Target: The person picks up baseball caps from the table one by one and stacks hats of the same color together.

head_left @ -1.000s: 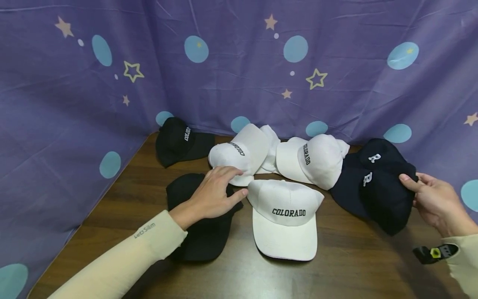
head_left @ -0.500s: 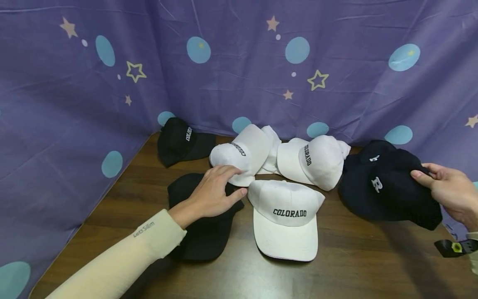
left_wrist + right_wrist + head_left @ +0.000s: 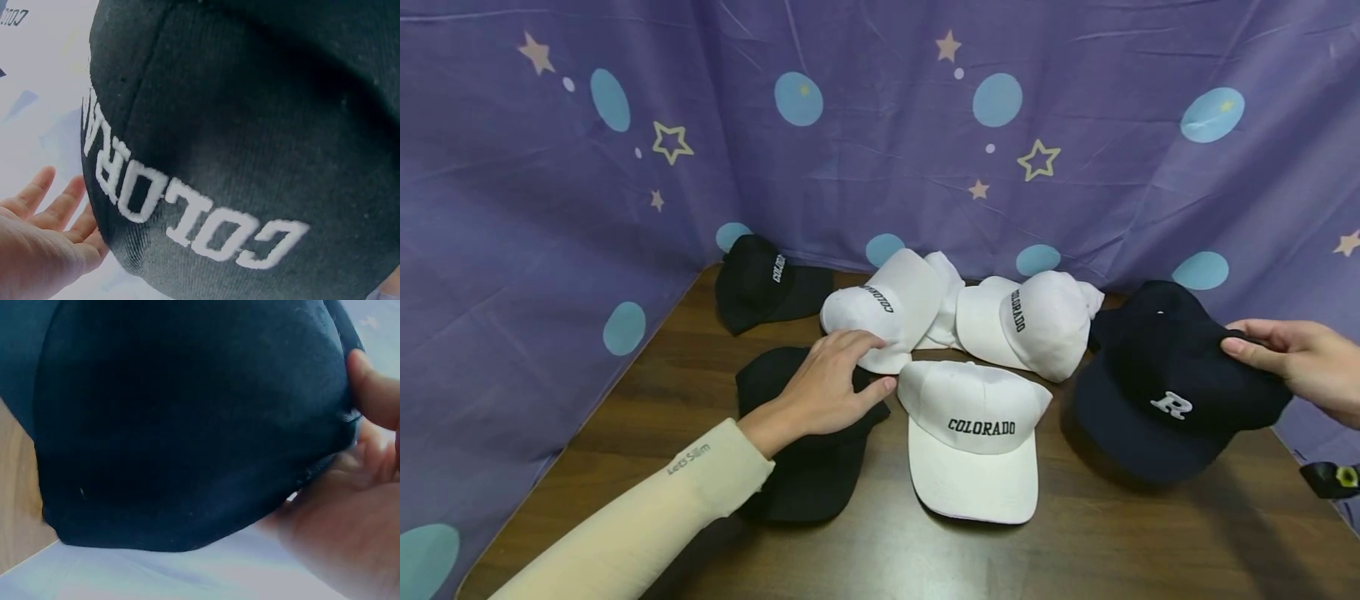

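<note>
In the head view my right hand [image 3: 1303, 362] pinches a navy baseball cap [image 3: 1210, 358] with a white R by the back of its crown, thumb on the outside. The cap's brim points down toward the front left of the table. A second navy cap [image 3: 1165, 296] shows behind it, mostly covered. My left hand [image 3: 827, 383] rests on a black baseball cap [image 3: 812, 479], fingers relaxed. The left wrist view shows white COLORADO lettering on that black cap [image 3: 219, 144]. Just right of it lies a white COLORADO cap [image 3: 973, 479], brim toward me.
Behind, a black COLORADO cap [image 3: 752, 287] stands at the back left. Two white COLORADO caps, one left [image 3: 857, 312] and one right [image 3: 1052, 321], lie along the back, with more white fabric [image 3: 947, 292] between them. A purple patterned curtain [image 3: 880, 192] borders the wooden table [image 3: 955, 567].
My right hand has moved right and slightly up with the navy cap, turning it so its brim swings toward the front. The left hand has stayed on the black cap.
</note>
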`<state>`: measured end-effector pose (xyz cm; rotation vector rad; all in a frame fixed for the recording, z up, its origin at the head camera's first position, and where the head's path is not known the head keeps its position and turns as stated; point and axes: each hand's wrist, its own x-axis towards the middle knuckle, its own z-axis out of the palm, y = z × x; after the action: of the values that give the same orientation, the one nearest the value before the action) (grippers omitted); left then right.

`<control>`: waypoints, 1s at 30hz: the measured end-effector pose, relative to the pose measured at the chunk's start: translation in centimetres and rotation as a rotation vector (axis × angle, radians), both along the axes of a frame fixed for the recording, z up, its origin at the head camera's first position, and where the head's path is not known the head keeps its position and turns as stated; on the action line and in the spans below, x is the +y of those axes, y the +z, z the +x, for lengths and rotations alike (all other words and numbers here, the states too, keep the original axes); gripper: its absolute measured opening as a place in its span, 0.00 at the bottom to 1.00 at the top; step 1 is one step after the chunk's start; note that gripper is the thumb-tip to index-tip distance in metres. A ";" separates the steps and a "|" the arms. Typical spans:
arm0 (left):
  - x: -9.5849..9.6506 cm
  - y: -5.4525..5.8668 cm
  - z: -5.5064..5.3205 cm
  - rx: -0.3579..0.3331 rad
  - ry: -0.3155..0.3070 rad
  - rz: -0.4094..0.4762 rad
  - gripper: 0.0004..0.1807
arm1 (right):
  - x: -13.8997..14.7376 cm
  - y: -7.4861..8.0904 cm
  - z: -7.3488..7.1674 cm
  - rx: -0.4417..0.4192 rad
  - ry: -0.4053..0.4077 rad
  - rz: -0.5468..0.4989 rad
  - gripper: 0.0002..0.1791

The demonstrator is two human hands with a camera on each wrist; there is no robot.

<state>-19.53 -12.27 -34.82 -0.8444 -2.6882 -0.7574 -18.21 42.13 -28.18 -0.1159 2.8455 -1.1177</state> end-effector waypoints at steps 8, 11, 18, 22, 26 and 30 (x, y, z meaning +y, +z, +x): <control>-0.1 0.0 0.1 -0.015 0.014 -0.010 0.29 | -0.2 0.8 -0.8 -0.009 0.156 0.113 0.12; -0.2 0.0 0.1 -0.018 0.017 -0.009 0.29 | -0.2 0.9 -1.2 -0.042 0.235 0.127 0.12; -0.2 -0.1 0.1 -0.045 0.024 -0.016 0.29 | -0.4 0.9 -2.0 -0.234 0.348 0.162 0.16; -0.2 -0.2 0.0 -0.040 0.025 -0.017 0.29 | -0.7 0.1 -2.6 -0.236 0.412 0.152 0.13; -0.2 -0.2 0.0 -0.034 0.026 -0.017 0.29 | -0.8 -1.2 -3.2 -0.168 0.510 0.112 0.09; -0.2 -0.2 0.1 -0.038 0.028 -0.020 0.29 | -0.6 -2.5 -3.7 -0.111 0.587 0.061 0.08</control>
<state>-19.42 -12.47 -35.03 -0.8034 -2.7390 -0.7495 -21.96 41.50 -30.66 -0.7941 2.4803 -0.8703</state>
